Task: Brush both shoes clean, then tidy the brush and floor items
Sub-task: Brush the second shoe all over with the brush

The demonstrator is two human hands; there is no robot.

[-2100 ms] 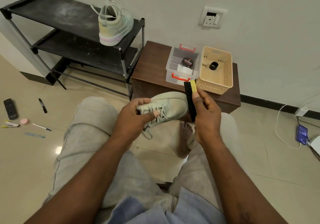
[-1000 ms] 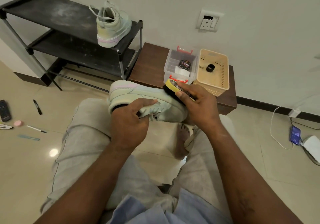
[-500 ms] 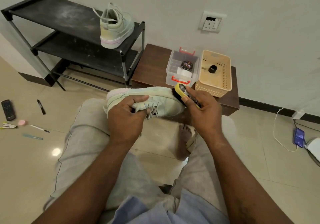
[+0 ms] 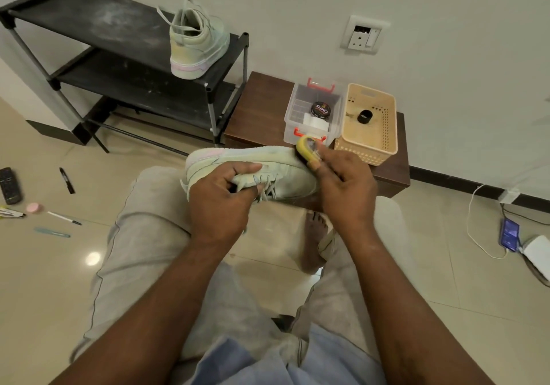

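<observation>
A pale green sneaker [image 4: 268, 161] lies on its side above my knees, toe to the right. My left hand [image 4: 221, 198] grips it at the laces and tongue. My right hand [image 4: 342, 185] holds a yellow-backed brush [image 4: 306, 149] against the sneaker's toe end; the bristles are hidden. The second pale green sneaker [image 4: 198, 42] with a pink sole stands on the top shelf of the black shoe rack [image 4: 89, 27].
A brown low table [image 4: 262, 108] carries a clear box [image 4: 312, 111] with a polish tin and a beige basket [image 4: 369, 123]. On the floor at left lie a remote [image 4: 10, 185], a marker [image 4: 67, 180], pens and a pink lid. A phone [image 4: 509, 233] on a cable lies at right.
The sneaker was turned from toe-up to lying on its side. The brush went from upright beside the toe to flat against it and has shifted slightly along it.
</observation>
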